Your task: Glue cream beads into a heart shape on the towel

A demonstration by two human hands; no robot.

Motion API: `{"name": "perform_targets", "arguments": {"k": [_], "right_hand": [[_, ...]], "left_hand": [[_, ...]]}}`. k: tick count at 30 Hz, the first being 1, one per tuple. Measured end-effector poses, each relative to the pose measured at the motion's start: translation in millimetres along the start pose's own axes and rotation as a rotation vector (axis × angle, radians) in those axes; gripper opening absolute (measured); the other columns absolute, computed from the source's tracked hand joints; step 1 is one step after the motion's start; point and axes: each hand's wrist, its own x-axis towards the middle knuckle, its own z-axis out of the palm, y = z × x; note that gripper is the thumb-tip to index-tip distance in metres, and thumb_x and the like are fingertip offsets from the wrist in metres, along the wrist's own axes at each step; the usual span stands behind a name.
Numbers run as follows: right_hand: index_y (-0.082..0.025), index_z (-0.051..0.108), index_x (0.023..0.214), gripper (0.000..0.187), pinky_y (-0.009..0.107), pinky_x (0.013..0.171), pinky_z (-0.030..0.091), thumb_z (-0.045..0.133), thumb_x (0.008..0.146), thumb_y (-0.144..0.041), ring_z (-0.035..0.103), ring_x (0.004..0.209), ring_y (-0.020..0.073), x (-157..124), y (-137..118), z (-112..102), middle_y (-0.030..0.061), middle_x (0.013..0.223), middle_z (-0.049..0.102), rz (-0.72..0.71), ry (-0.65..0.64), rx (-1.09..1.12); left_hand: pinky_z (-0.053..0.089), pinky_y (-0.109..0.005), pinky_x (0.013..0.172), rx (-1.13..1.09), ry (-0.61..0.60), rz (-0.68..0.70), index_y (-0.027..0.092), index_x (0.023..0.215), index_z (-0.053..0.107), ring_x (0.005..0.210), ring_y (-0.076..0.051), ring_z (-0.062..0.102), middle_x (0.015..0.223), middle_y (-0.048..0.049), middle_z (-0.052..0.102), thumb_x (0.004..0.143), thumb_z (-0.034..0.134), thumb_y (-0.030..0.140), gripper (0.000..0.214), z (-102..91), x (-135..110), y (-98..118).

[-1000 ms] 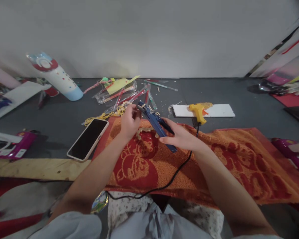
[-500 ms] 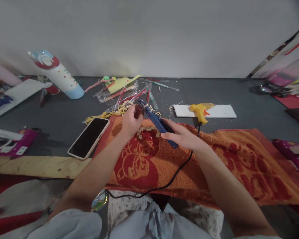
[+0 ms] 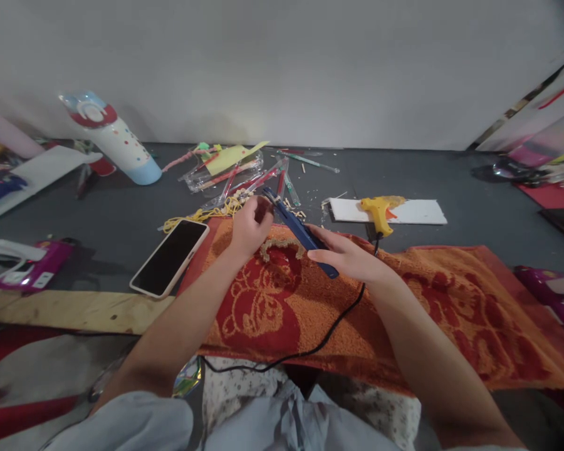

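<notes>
My right hand (image 3: pixel 345 257) is wrapped round the handle of a blue tool (image 3: pixel 297 228) that slants up to the left over an orange and red towel (image 3: pixel 432 307). My left hand (image 3: pixel 248 225) is pinched at the tool's tip, and what the fingers hold is too small to make out. A small beige braided piece (image 3: pixel 282 245) lies on the towel just under the tool. Yellow string (image 3: pixel 207 215) trails to the left of my left hand.
A phone (image 3: pixel 170 257) lies face up left of the towel. A yellow glue gun (image 3: pixel 377 212) rests on a white board (image 3: pixel 418 211), its black cord (image 3: pixel 310 347) crossing the towel. Sticks and plastic wrappers (image 3: pixel 244 172) litter the back; a white bottle (image 3: pixel 115 143) lies far left. A wooden plank (image 3: pixel 70 310) runs along the front.
The hands and blue tool stay nearly still. My left fingers have closed in tighter at the tool's tip.
</notes>
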Motion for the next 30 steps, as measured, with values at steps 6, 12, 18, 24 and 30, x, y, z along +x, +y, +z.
{"name": "perform_targets", "arguments": {"k": [6, 12, 18, 24, 30], "right_hand": [[-0.02, 0.043, 0.149, 0.077, 0.047, 0.12, 0.029, 0.063, 0.084, -0.057, 0.045, 0.139, 0.0291, -0.1, 1.3, -1.5, 0.0102, 0.155, 0.046, 0.021, -0.011, 0.014], [-0.019, 0.044, 0.15, 0.076, 0.047, 0.118, 0.032, 0.062, 0.085, -0.056, 0.048, 0.135, 0.0297, 0.3, -0.9, -2.8, 0.011, 0.152, 0.049, 0.014, -0.011, -0.016], [-0.02, 0.046, 0.148, 0.071, 0.043, 0.116, 0.035, 0.06, 0.087, -0.055, 0.05, 0.133, 0.027, 1.4, -0.9, -2.0, 0.009, 0.147, 0.054, -0.025, -0.017, -0.027], [-0.021, 0.049, 0.145, 0.065, 0.044, 0.116, 0.036, 0.06, 0.089, -0.052, 0.052, 0.13, 0.0265, 1.8, 2.0, -1.5, 0.008, 0.143, 0.057, -0.041, -0.024, -0.024], [-0.018, 0.053, 0.141, 0.06, 0.046, 0.109, 0.04, 0.061, 0.087, -0.044, 0.057, 0.117, 0.0264, 0.8, -2.4, 0.9, 0.0088, 0.127, 0.065, -0.004, -0.034, 0.033]], "left_hand": [[0.038, -0.026, 0.053, -0.002, -0.007, -0.014, 0.021, 0.083, 0.054, 0.052, -0.012, 0.048, 0.06, 0.0031, 0.053, 0.088, 0.052, 0.031, 0.011, -0.2, 0.5, 0.1], [0.036, -0.027, 0.052, 0.021, -0.033, -0.006, 0.022, 0.084, 0.054, 0.05, -0.013, 0.049, 0.059, 0.0025, 0.052, 0.093, 0.051, 0.034, 0.016, -1.8, 0.9, -0.2], [0.042, -0.029, 0.06, 0.063, -0.072, -0.005, 0.021, 0.083, 0.055, 0.062, -0.016, 0.059, 0.069, -0.0015, 0.062, 0.093, 0.051, 0.031, 0.014, -5.5, 2.6, 0.6], [0.042, -0.028, 0.061, 0.075, -0.07, -0.022, 0.021, 0.084, 0.056, 0.064, -0.016, 0.059, 0.069, -0.0009, 0.062, 0.092, 0.052, 0.03, 0.012, -4.5, 3.2, -5.0], [0.041, -0.028, 0.059, 0.057, -0.061, -0.016, 0.021, 0.086, 0.059, 0.062, -0.016, 0.058, 0.069, -0.0012, 0.064, 0.092, 0.052, 0.031, 0.014, -3.4, 3.4, -7.5]]}}
